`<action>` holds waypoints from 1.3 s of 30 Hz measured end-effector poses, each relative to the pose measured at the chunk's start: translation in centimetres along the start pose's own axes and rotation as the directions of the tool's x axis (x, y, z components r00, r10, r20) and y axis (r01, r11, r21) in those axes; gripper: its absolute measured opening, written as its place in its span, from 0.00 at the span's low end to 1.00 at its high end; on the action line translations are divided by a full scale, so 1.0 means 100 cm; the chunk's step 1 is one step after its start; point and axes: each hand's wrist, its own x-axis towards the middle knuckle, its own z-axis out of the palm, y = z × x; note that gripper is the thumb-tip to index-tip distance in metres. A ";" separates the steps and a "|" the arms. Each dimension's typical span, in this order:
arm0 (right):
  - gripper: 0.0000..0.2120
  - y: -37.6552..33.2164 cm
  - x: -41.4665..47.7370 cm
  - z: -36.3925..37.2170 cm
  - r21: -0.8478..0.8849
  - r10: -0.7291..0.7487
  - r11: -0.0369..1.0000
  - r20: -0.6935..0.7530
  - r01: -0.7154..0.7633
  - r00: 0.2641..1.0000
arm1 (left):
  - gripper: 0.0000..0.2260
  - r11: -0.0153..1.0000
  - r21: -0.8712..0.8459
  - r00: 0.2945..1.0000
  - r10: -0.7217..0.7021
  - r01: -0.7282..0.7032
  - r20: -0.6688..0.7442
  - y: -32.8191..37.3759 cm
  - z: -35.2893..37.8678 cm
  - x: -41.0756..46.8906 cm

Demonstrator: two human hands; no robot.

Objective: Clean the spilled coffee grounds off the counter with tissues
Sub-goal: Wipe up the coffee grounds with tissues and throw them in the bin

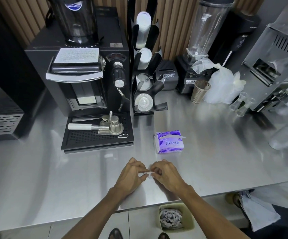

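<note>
A small white tissue (147, 173) is pinched between my two hands just above the steel counter (53, 169), near its front edge. My left hand (131, 176) grips the tissue's left end with curled fingers. My right hand (167, 175) grips its right end the same way. The purple tissue pack (170, 142) lies on the counter a short way behind my right hand, with a sheet poking out of its top. No coffee grounds are visible on the counter around my hands.
A black coffee machine (88, 75) with a drip tray (96, 135) holding a portafilter stands back left. A cup and lid rack (145, 66), a blender (198, 49), a metal cup (200, 91) and plastic bags stand behind. A beige bin (176, 219) with used tissues sits on the floor below.
</note>
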 end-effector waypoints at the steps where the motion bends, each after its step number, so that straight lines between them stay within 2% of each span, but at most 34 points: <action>1: 0.06 0.000 -0.001 0.001 -0.019 -0.021 1.000 -0.009 0.021 1.000 | 0.09 1.000 0.011 1.000 0.013 -0.013 -0.004 -0.001 0.000 -0.001; 5: 0.09 0.003 -0.011 0.004 -0.080 -0.118 0.990 -0.019 0.116 0.993 | 0.07 0.995 0.082 0.997 0.067 -0.064 -0.040 -0.005 0.005 -0.005; 9: 0.13 0.004 -0.023 0.004 -0.068 -0.101 0.993 -0.030 0.099 0.994 | 0.08 0.989 0.106 0.994 0.103 -0.098 -0.045 -0.004 0.004 -0.006; 12: 0.10 0.003 -0.021 0.003 0.003 -0.091 0.996 -0.003 0.091 0.996 | 0.14 0.992 0.104 0.997 0.068 -0.066 -0.022 -0.003 0.002 -0.009; 16: 0.05 0.002 -0.008 0.003 0.050 -0.047 0.998 -0.029 0.048 0.998 | 0.09 0.993 0.085 0.997 0.077 -0.078 0.019 -0.004 -0.003 -0.005; 19: 0.06 -0.002 0.001 0.001 0.064 0.006 0.998 -0.018 -0.005 1.000 | 0.08 1.000 0.012 0.998 0.015 -0.015 0.054 -0.002 -0.008 0.001; 22: 0.13 -0.005 0.004 -0.001 0.056 0.052 0.997 0.007 -0.052 0.999 | 0.09 0.996 -0.042 0.993 -0.081 0.085 0.081 0.004 -0.012 0.008; 26: 0.13 -0.005 0.003 0.002 -0.027 0.012 1.000 0.028 -0.012 1.000 | 0.10 0.981 -0.075 0.980 -0.169 0.177 0.106 0.003 -0.012 0.011; 35: 0.14 -0.014 -0.007 0.003 -0.104 0.068 0.992 -0.002 -0.068 0.998 | 0.10 0.996 0.020 0.982 -0.090 0.088 0.164 0.002 -0.012 0.017; 39: 0.20 -0.017 -0.013 0.003 -0.143 0.065 0.987 -0.047 -0.071 0.997 | 0.10 0.996 0.074 0.993 -0.056 0.048 0.107 -0.001 -0.010 0.014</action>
